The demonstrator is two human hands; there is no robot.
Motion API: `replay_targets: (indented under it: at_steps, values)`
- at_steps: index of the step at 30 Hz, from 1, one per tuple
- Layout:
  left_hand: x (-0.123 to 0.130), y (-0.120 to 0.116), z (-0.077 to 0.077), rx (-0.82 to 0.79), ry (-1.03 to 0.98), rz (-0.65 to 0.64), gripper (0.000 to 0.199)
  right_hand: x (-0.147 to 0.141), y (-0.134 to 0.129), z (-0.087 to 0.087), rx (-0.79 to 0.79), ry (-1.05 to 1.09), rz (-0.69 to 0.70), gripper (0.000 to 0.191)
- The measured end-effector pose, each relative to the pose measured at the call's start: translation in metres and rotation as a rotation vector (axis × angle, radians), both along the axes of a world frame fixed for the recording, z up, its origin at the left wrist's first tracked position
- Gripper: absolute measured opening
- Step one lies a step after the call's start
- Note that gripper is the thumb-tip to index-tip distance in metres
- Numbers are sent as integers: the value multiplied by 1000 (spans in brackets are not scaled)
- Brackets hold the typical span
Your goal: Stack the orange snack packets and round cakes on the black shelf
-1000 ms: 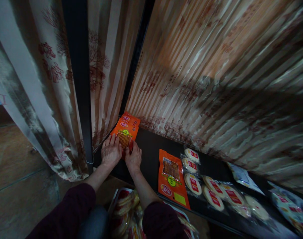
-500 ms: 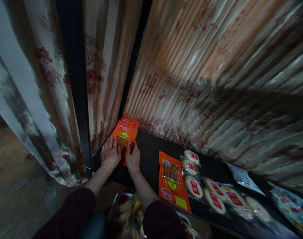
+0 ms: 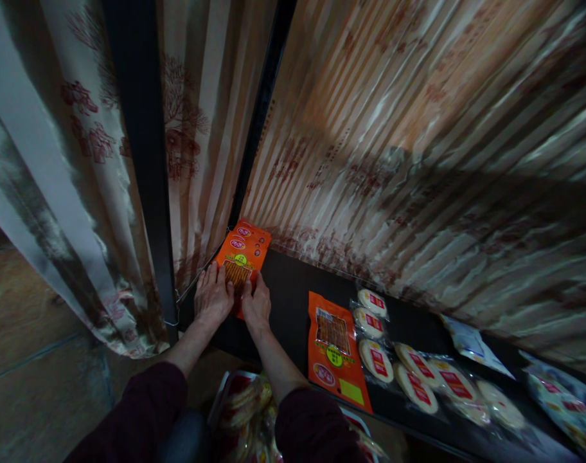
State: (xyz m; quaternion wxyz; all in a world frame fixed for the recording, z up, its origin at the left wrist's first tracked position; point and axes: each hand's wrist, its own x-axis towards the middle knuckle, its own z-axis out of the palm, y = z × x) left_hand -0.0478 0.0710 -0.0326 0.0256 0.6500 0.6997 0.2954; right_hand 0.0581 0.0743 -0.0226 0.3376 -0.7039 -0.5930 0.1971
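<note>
Two or more orange snack packets (image 3: 241, 249) lie stacked at the shelf's back left corner, with thin brown sticks showing through the window of the top one. My left hand (image 3: 214, 294) lies on the lower left of the top packet, its fingers stretched flat over it. On the packet's lower right edge is my right hand (image 3: 257, 303), thumb on top and fingers along the side. Its fingertips are partly hidden. Apart from the stack, another orange packet (image 3: 335, 347) lies on the shelf to the right, turned the other way.
Round white cakes in clear wrappers (image 3: 376, 360) lie along the black shelf (image 3: 289, 292). Farther right are a white-blue packet (image 3: 473, 344) and a colourful bag (image 3: 563, 402). A tray of wrapped food (image 3: 245, 411) stands below my arms. Printed curtains (image 3: 351, 148) and a dark post (image 3: 143, 161) border the shelf.
Both hands stay on the orange packets, almost unmoved. The top packet has shifted very slightly, and the whole view has moved a little.
</note>
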Motion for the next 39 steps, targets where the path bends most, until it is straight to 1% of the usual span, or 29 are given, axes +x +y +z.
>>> replay_targets:
  at_steps: [4,9,12,16,20,23,26,32,36,39]
  values:
    - [0,1,-1,-13,-4,6,49,0,-1,0,-5,2,5,52]
    - [0,2,-6,21,32,19,48,1,-1,0,-10,7,7,50]
    - [-1,2,-7,45,76,6,47,2,0,0,-8,19,18,50]
    - [-2,2,-6,25,92,-9,47,4,0,-2,31,22,35,48]
    - [-2,2,-6,22,76,-9,47,4,1,-6,37,34,30,49]
    - [-1,1,-6,51,69,-1,46,3,1,-8,72,65,23,51]
    - [-2,-1,-5,113,68,-13,44,4,-2,-8,124,83,0,51]
    - [-3,-11,1,233,110,-94,39,11,-20,-3,236,83,-1,42]
    - [-4,-21,3,262,133,-198,35,22,-39,4,217,83,7,31]
    - [-4,-30,-1,287,95,-255,32,33,-56,8,189,113,-4,29]
